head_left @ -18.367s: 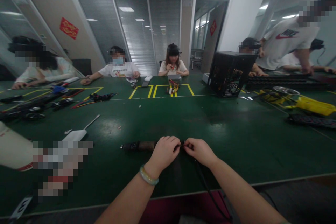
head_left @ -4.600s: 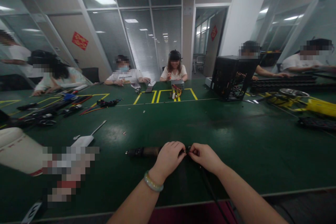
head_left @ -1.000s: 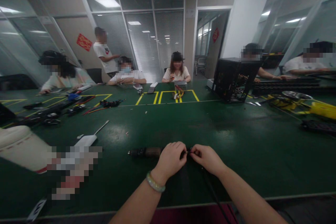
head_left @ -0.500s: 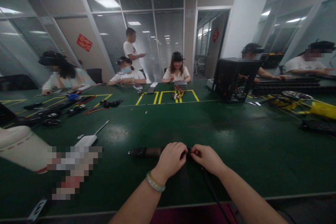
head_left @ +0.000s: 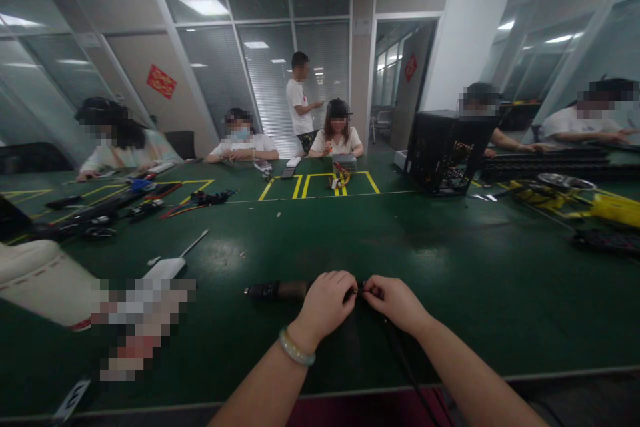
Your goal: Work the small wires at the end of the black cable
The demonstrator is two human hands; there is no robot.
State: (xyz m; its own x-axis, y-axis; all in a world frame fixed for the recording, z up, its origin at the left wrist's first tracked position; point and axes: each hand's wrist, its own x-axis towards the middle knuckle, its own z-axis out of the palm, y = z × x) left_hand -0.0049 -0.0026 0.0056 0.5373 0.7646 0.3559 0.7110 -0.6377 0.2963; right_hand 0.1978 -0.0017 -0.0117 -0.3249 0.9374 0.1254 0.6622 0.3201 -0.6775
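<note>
A dark, cylindrical electric screwdriver [head_left: 287, 291] lies on the green table with its metal tip pointing left. My left hand [head_left: 327, 300], with a bangle at the wrist, is closed over its rear part. Just right of that end, my right hand [head_left: 395, 303] pinches a small dark piece, apparently the end of the black cable [head_left: 400, 347]. Between the fingertips of both hands there is only a narrow gap. Whether the cable end is joined to the screwdriver I cannot tell. From beneath my right hand the cable runs down over the near table edge.
A white lidded cup [head_left: 45, 280] and a white pouch-like item [head_left: 165, 269] are at the left. Bundled black cables [head_left: 95, 213] lie beyond them. A black computer case [head_left: 445, 153] stands back right, near a yellow tray [head_left: 617, 208]. Several people sit across the table.
Both my hands keep nearly the same place at the screwdriver's rear end. In the background, the standing person has moved to the right.
</note>
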